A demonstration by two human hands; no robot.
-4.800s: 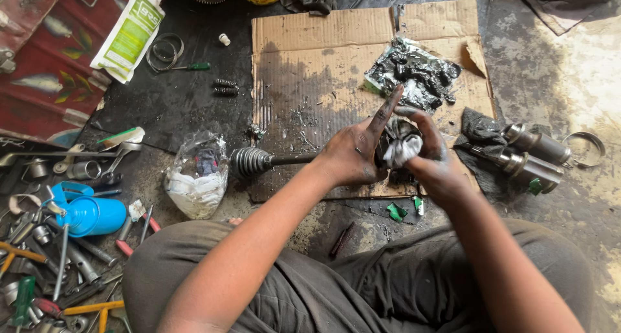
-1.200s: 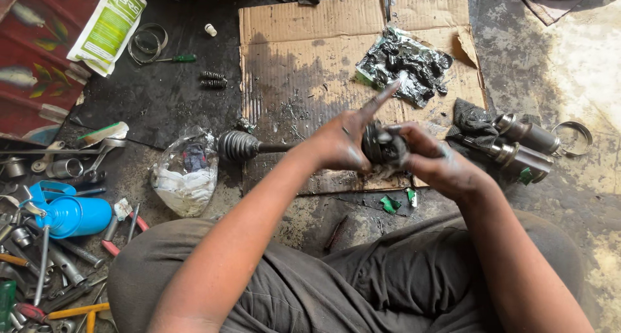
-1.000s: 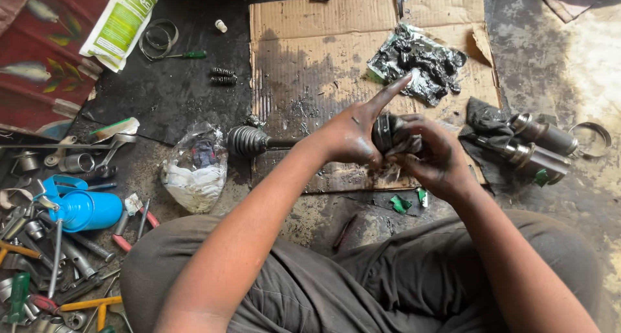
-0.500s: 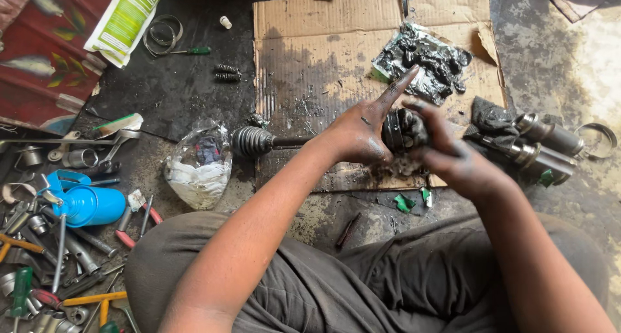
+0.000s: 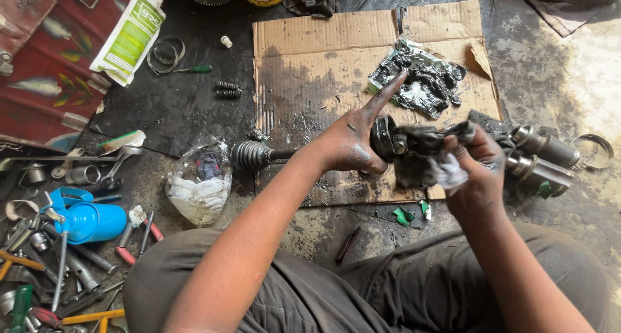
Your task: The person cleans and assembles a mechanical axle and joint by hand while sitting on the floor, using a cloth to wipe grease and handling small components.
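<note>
My left hand (image 5: 352, 139) grips the greasy metal joint (image 5: 386, 138) at the end of a drive shaft, index finger pointing up and away. The shaft's ribbed rubber boot (image 5: 249, 155) sticks out to the left of my wrist. My right hand (image 5: 475, 168) holds a dirty, grease-stained rag (image 5: 424, 158) pressed against the joint's open face. Both hands hover above a stained sheet of cardboard (image 5: 310, 61). A crumpled foil wrapper smeared with grease (image 5: 420, 81) lies on the cardboard just beyond my fingers.
Two metal joint housings (image 5: 540, 158) and a hose clamp (image 5: 592, 149) lie at right. A clear plastic bag (image 5: 197, 181) sits left of the boot. A blue oil can (image 5: 81, 220), pliers and several hand tools crowd the lower left. A green-and-white pouch (image 5: 129, 35) lies upper left.
My right hand has pulled back to the right and now bunches the rag against the joint's face. The left hand keeps its grip, finger still raised.
</note>
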